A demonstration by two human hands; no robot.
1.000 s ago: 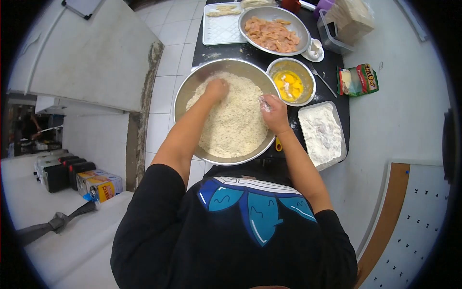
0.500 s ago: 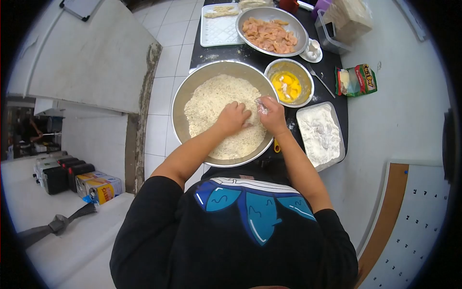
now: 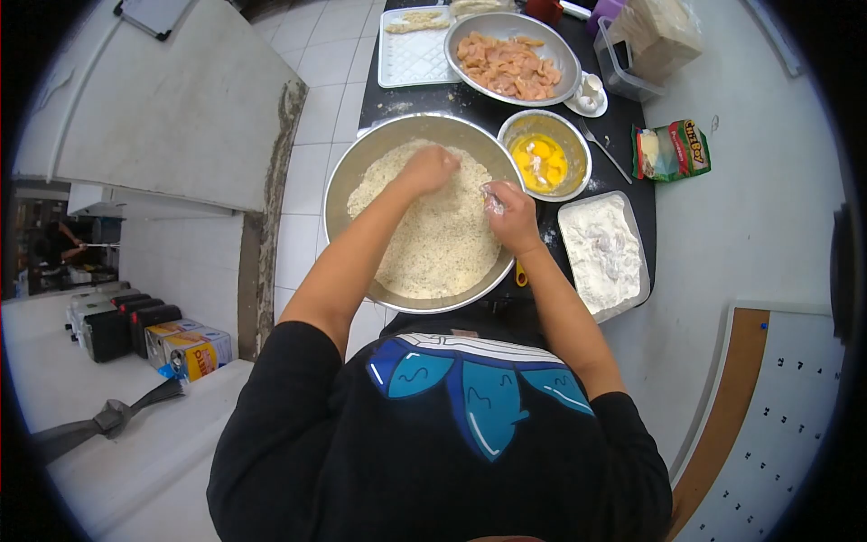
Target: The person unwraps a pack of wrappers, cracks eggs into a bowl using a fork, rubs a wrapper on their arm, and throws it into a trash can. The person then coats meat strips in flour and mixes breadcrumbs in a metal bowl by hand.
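A large metal bowl (image 3: 339, 194) holds pale, coarse crumbs (image 3: 433, 257). My left hand (image 3: 432, 169) is over the far part of the crumbs, its fingers smeared by motion and partly turned away. At the bowl's right side, my right hand (image 3: 511, 215) is closed, its curled fingertips caked in white flour or batter. Whatever those fingers may hold is hidden. Just beyond the right hand stands a smaller metal bowl (image 3: 578, 181) with raw eggs (image 3: 539, 161) and some white powder. A rectangular tray of white flour (image 3: 601, 253) lies to the right.
Raw meat pieces (image 3: 510, 63) fill a metal basin (image 3: 569, 68) at the back. Left of it, coated strips (image 3: 417, 23) lie on a white tray (image 3: 415, 68). A fork (image 3: 607, 149), eggshells (image 3: 590, 95), a green-and-red packet (image 3: 673, 152) and a plastic bin (image 3: 623, 77) line the right side.
My left hand has moved away from me, from the middle of the crumbs toward the far side of the bowl. My right hand stays at the right side.
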